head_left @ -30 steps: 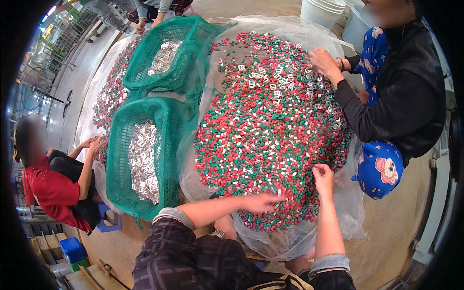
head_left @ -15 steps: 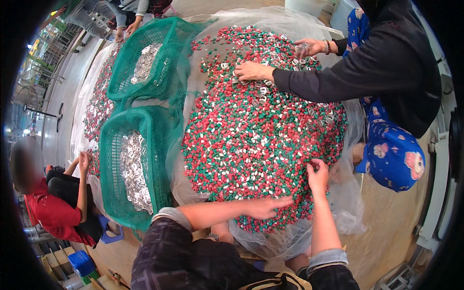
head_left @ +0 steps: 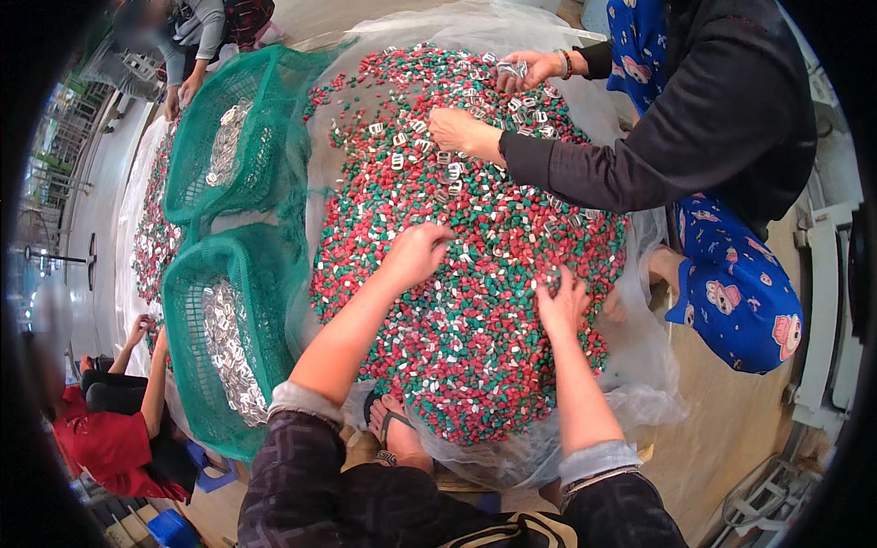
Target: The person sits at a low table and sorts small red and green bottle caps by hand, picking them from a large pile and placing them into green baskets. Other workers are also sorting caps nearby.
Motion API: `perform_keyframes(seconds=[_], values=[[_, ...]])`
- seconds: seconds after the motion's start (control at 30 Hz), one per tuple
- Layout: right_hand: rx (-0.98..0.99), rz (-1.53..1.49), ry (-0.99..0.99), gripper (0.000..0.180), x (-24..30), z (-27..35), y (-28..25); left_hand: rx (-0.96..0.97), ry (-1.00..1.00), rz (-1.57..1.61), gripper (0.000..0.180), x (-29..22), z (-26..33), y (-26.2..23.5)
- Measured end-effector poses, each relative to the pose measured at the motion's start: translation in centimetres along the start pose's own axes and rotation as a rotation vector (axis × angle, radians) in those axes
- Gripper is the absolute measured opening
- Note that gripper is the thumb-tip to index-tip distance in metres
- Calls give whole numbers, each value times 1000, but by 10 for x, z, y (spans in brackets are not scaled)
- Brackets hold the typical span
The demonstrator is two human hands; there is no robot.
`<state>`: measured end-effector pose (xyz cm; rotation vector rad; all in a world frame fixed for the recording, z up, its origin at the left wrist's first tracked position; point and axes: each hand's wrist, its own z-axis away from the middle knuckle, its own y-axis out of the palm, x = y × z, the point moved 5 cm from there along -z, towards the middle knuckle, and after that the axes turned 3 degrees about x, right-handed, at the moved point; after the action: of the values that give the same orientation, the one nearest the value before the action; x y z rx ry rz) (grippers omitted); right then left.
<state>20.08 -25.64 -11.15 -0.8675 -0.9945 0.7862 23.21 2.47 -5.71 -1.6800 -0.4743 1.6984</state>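
Note:
A wide pile of small red, green and white pebble-like pieces (head_left: 475,338) spreads in front of me, with silver metal buckles (head_left: 454,171) scattered over its far part. Over the middle of the pile is my left hand (head_left: 416,256), its fingers curled together; whatever they hold, if anything, is hidden. My right hand (head_left: 562,303) rests on the right side of the pile, thumb and fingers apart, fingertips among the pieces. No buckle shows in it. Across from me, a co-worker's near hand (head_left: 464,131) touches the buckles, while their other hand (head_left: 530,70) holds several buckles.
Two green net-lined baskets (head_left: 175,315) with silver buckles inside stand left of the pile. Translucent sheeting (head_left: 639,384) lies under the pile. A co-worker in blue patterned trousers (head_left: 731,292) is close on the right. Other people sit at a second pile (head_left: 151,247) beyond the baskets.
My left hand has moved forward across the pile, and its stretched fingers have curled. My right hand has shifted left and slightly forward, fingers now down in the pieces. The whole view has shifted slightly.

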Motion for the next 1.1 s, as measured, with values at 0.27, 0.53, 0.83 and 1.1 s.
perform_keyframes(seconds=[0.27, 0.53, 0.83, 1.1], values=[[281, 184, -535, 45, 38, 77, 19, 240, -6, 60, 36, -27, -63, 97], [11, -120, -855, 20, 13, 80, -43, 362, 35, 237, 23, -7, -4, 43], [-99, -155, -644, 16, 7, 39, -24, 479, 162, -13, 15, -38, 64, 73], [-143, -231, -446, 25, -13, 7, -15, 447, 249, -63, 21, -40, 104, 76]])
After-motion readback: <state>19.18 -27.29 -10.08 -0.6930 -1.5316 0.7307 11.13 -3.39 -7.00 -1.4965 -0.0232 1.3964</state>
